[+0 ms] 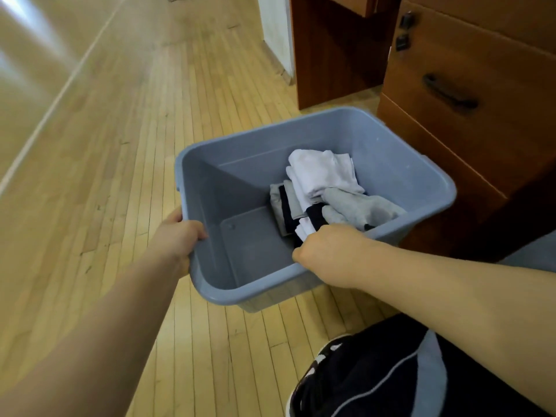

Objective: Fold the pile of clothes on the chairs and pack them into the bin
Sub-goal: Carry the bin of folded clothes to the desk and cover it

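Note:
A grey-blue plastic bin is held tilted above the wooden floor. Inside it, against the right wall, lie several folded clothes: a white piece on top, grey ones and dark ones beside it. My left hand grips the bin's left rim. My right hand closes over the near rim, its fingers inside next to the clothes. The left half of the bin's bottom is bare.
A reddish wooden cabinet with a dark drawer handle stands right behind the bin. A white wall post is at the back. Light wooden floor stretches to the left. My leg in dark shorts and a shoe show bottom right.

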A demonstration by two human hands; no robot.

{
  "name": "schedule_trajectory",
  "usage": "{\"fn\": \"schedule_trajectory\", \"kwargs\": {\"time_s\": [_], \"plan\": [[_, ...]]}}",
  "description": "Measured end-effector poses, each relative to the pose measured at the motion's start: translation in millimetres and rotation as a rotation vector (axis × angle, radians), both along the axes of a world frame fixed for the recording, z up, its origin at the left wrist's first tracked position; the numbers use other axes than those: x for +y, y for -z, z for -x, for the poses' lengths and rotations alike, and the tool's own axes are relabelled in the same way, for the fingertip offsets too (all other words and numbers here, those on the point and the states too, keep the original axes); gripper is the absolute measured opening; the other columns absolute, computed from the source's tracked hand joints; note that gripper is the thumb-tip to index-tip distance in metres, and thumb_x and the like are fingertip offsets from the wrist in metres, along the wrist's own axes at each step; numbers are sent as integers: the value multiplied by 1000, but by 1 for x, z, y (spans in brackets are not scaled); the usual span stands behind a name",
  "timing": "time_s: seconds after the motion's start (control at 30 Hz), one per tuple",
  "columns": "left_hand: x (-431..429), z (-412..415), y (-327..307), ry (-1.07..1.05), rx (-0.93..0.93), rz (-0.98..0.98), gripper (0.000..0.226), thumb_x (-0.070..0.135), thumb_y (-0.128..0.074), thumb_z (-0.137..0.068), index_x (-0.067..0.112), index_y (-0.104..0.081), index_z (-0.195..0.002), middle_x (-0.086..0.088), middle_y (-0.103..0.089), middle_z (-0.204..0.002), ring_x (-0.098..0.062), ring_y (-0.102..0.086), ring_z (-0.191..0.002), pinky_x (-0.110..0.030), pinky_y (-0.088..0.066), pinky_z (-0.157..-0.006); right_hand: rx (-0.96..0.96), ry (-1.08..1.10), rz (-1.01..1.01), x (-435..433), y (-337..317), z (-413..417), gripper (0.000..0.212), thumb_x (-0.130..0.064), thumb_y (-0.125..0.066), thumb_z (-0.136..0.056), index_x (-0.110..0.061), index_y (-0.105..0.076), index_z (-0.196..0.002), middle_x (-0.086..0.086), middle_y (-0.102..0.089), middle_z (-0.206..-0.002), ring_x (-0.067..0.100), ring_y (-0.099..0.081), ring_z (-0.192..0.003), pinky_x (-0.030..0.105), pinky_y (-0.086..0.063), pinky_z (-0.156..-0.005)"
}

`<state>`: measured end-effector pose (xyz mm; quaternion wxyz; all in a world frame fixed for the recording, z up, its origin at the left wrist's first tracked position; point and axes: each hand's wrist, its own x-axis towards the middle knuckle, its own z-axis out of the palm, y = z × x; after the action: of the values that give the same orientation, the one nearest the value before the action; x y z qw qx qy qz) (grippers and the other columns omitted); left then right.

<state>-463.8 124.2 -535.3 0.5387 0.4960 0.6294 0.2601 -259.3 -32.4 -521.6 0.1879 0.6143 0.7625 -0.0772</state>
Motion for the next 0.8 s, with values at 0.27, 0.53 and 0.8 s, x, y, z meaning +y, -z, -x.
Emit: {"fn": "schedule_trajectory", "kwargs": {"time_s": [0.27, 0.53, 0.8], "plan": [[-6, 24, -159, -32, 48, 20, 55, -11, -49, -82, 25, -61, -121, -8, -69, -105, -34, -67, -91, -40, -57, -60, 36, -63, 63, 4, -142, 19, 22, 0, -48, -95, -14, -56, -111, -2, -30, -68, 24, -47, -71, 36, -36, -58], [29, 68, -268, -27, 20, 68, 51, -11, -48, -87, 30, -60, -116, -4, -67, -108, -31, -66, -94, -40, -59, -65, 20, -94, 98, 45, -254, 58, 22, -1, -46, -94, -16, -56, -108, -4, -36, -69, 23, -49, -66, 37, -49, -62], [64, 100, -367, 25, -56, 49, 49, -12, -47, -87, 32, -62, -102, -8, -65, -116, -33, -67, -94, -41, -62, -65, -44, -58, 117, 77, -360, 89, 22, -2, -47, -95, -14, -55, -111, -2, -36, -67, 14, -33, -54, 33, -36, -50]]}}
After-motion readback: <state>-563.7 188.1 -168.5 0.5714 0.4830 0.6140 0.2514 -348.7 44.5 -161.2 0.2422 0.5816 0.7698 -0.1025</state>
